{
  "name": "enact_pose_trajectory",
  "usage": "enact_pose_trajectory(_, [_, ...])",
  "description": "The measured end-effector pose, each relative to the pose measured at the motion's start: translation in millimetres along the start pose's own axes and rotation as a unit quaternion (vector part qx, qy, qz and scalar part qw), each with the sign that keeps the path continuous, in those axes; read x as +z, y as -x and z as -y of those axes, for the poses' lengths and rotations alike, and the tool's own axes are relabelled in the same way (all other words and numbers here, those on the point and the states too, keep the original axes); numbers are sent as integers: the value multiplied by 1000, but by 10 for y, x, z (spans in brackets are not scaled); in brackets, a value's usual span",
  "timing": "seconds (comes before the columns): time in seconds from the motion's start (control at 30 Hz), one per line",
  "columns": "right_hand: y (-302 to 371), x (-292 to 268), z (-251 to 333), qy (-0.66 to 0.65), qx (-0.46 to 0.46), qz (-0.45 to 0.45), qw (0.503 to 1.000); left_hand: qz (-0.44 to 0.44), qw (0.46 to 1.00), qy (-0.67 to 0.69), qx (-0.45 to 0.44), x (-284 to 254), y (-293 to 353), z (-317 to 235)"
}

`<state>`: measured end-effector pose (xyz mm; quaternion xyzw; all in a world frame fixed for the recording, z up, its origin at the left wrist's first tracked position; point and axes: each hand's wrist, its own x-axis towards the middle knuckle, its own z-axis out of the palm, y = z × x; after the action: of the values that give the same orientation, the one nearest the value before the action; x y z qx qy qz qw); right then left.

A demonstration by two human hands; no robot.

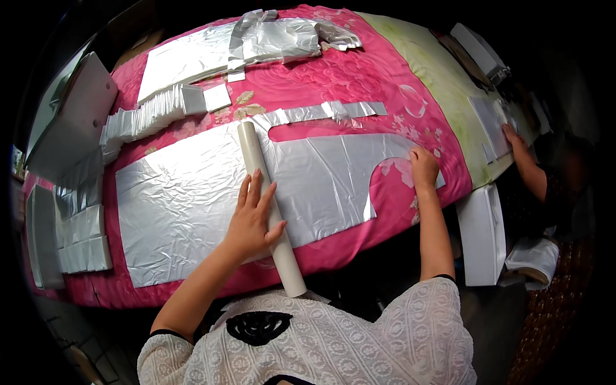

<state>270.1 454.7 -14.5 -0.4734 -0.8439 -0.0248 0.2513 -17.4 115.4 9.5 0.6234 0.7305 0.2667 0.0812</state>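
A silvery-white plastic carrier bag (179,199) lies flat on the pink flowered cloth, its cut-out handle end toward the right. Across it rests a pale, smooth tube (285,260), running from the bag's far edge to near my body. My left hand (253,215) lies on the tube with its fingers spread. With fingers closed, my right hand (423,168) pinches the bag's handle at the right. What exactly sits between those fingertips is partly hidden.
More plastic bags (186,58) lie piled at the far side. A row of folded white packets (151,115) curves along the left, beside a white box (74,122) and more packets (83,240). At the right, another person's hand (510,133) touches a pale stack (487,122).
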Motion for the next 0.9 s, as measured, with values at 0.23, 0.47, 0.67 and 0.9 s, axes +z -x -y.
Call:
enact_pose_trajectory(0.23, [129,-365,680,-242,90,13,966,-28,999,34,11,12,-28,-34])
enact_pose_trajectory(0.47, [879,-815,2555,-503,-108,246,822,3,718,630,-295,-212,-29,-376])
enact_pose_trajectory(0.67, [1345,-972,2910,-393,-270,162,864,82,729,580,-353,-630,257,399])
enact_pose_trajectory(0.9, [1679,-1028,2647,-164,-93,447,874,55,778,440,-445,-1309,1073,1432])
